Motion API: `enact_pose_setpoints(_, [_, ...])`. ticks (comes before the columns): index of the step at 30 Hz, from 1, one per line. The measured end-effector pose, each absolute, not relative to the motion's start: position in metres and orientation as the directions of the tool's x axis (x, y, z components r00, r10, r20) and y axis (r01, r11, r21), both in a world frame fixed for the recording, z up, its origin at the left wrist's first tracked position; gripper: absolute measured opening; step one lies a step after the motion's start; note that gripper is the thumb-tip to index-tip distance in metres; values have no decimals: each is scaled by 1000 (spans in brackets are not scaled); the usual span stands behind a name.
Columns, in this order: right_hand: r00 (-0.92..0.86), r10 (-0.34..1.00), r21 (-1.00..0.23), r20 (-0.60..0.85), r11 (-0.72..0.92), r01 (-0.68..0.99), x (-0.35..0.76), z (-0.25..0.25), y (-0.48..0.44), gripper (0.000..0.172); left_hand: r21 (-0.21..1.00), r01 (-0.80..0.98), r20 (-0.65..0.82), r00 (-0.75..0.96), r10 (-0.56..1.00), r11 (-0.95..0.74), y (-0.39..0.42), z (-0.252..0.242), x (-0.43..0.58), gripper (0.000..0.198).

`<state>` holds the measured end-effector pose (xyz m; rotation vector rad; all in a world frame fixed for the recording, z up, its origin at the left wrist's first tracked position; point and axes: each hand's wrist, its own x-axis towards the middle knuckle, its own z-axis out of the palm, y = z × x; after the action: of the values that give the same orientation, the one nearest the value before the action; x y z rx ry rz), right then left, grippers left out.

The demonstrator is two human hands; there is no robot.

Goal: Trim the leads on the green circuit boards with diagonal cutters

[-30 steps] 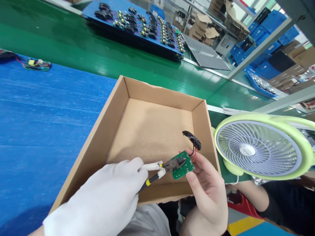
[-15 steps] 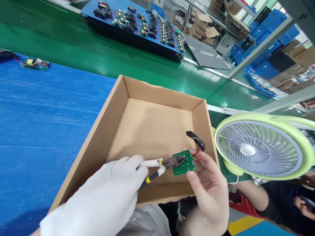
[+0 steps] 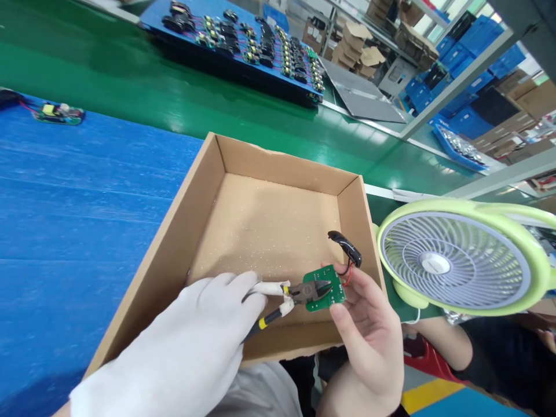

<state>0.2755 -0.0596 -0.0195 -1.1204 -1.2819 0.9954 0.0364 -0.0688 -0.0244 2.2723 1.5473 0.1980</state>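
My left hand (image 3: 204,330), in a white glove, is wrapped round the handles of diagonal cutters (image 3: 302,291). Their jaws lie over the face of a green circuit board (image 3: 319,298), slightly apart at the tips. My bare right hand (image 3: 367,327) pinches that board by its right edge, thumb in front and fingers behind. Red and black wires run from the board to a glossy black curved part (image 3: 346,248) above my right fingers. Both hands are over a shallow cardboard box (image 3: 278,220) with small pale specks scattered on its floor.
A green fan (image 3: 456,260) stands right of the box. Blue sheeting (image 3: 87,220) covers the left, with another wired board (image 3: 59,113) on it. At the back, a blue tray (image 3: 200,58) bears several boards. A co-worker's arm (image 3: 447,344) shows at lower right.
The cutters have turned slightly and their jaws are spread a little wider over the board. The board has barely moved. The co-worker's hand at far right has shifted outward.
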Motion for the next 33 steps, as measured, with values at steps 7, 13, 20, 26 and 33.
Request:
enact_pose_setpoints(7, [56, 984, -986, 167, 167, 7, 275, -16, -59, 33, 372, 859, -97, 412, 906, -351, -69, -27, 37, 45])
enact_pose_setpoints(13, [61, 981, -983, 182, 181, 17, 276, -19, -63, 38, 359, 859, -99, 423, 901, -364, -70, -30, 36, 40])
enact_pose_setpoints(20, [30, 980, -980, 197, 196, 17, 276, -19, -62, 38, 336, 878, -174, 415, 893, -342, -71, -27, 35, 38])
enact_pose_setpoints(26, [-10, 981, -979, 196, 196, 50, 279, -18, -57, 42, 357, 892, -206, 364, 908, -276, -73, -26, 36, 42])
enact_pose_setpoints(33, [1, 980, -975, 201, 200, 92, 275, -15, -54, 48, 377, 893, -151, 320, 936, -245, -74, -34, 34, 48])
